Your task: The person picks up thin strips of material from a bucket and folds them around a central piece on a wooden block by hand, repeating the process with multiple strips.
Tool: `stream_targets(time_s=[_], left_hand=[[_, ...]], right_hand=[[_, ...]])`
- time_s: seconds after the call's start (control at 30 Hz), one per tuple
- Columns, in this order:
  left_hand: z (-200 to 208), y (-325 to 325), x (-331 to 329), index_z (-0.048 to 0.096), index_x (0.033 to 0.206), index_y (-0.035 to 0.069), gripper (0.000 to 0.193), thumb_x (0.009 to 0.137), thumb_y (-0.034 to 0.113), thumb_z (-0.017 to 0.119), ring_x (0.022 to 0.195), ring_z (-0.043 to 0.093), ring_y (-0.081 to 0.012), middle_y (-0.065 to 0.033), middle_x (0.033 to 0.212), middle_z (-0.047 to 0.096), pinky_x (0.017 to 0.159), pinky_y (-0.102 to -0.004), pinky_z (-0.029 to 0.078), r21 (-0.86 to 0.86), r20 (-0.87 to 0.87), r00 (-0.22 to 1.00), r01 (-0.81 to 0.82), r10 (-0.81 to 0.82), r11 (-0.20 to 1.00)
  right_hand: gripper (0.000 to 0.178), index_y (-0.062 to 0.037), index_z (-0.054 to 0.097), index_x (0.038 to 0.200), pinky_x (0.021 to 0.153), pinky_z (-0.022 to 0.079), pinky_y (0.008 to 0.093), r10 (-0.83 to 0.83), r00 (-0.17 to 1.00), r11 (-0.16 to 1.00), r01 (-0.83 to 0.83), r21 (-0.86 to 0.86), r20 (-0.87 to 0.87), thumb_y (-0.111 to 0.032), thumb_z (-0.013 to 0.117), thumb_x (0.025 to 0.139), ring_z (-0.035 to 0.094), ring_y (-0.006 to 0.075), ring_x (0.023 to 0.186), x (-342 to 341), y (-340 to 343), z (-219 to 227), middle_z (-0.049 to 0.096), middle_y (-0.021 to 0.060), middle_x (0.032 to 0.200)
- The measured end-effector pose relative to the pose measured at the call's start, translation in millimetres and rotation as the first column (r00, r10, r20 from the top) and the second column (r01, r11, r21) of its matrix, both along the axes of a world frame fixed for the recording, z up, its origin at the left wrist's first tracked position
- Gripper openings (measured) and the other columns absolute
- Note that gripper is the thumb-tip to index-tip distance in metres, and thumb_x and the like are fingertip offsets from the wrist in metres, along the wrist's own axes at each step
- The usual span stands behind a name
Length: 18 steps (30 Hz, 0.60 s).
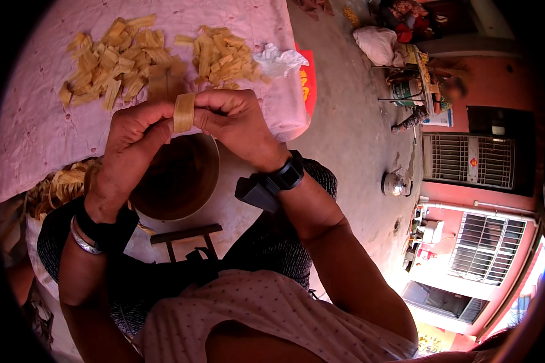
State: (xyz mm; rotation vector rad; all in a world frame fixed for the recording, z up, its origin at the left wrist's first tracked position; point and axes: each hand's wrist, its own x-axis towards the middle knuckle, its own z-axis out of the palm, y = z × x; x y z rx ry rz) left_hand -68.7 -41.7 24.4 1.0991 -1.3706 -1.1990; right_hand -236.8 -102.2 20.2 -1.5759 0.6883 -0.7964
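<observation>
A flat, tan, ribbon-like strip [184, 113], of a material I cannot make out, is held up between my two hands at the table's near edge. My left hand [130, 136] is closed, pinching the strip's left side with thumb and finger. On the right side, the thumb and forefinger of my right hand [239, 124] pinch it too. Just beyond, a large pile of similar short tan pieces [112, 63] lies on the pink quilted cloth [36, 127]. A smaller pile [224, 54] lies to its right. A brownish flat piece [166, 78] is partly hidden behind the fingers.
Below my hands stands a round dark-brown basin [181, 181]. Long tan strips [69, 184] bunch at the left under the cloth. A crumpled white sheet [280, 60] lies near a red item [307, 85]. A kettle [395, 183] stands on the floor; another person [412, 118] is at the far right.
</observation>
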Motion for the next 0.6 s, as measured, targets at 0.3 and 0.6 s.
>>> stream_targets(time_s=[0.3, 0.6], left_hand=[[-10, -3, 23, 0.058, 0.076, 0.002, 0.006, 0.077, 0.008, 0.057, 0.061, 0.044, -0.0027, 0.0037, 0.067, 0.052, 0.056, -0.0177, 0.034, 0.405, -0.373, 0.923, 0.066, 0.099, 0.912], [-11, 2, 25, 0.058, 0.076, 0.0, 0.013, 0.077, 0.013, 0.057, 0.045, 0.03, -0.0016, 0.0036, 0.054, 0.047, 0.045, -0.0194, 0.022, 0.379, -0.24, 0.935, -0.156, 0.26, 0.912]], right_hand=[[0.002, 0.0015, 0.058, 0.084, 0.049, 0.042, 0.0181, 0.055, 0.981, 0.994, -0.035, 0.107, -0.188, 0.0, 0.058, 0.083, 0.051, 0.0039, 0.056, 2, -1, 0, 0.058, 0.0016, 0.065], [0.005, 0.0002, 0.053, 0.085, 0.046, 0.039, 0.018, -0.062, 0.995, 0.992, 0.069, 0.103, -0.075, -0.002, 0.057, 0.084, 0.048, 0.0036, 0.052, -14, -15, 5, 0.053, 0.0004, 0.063]])
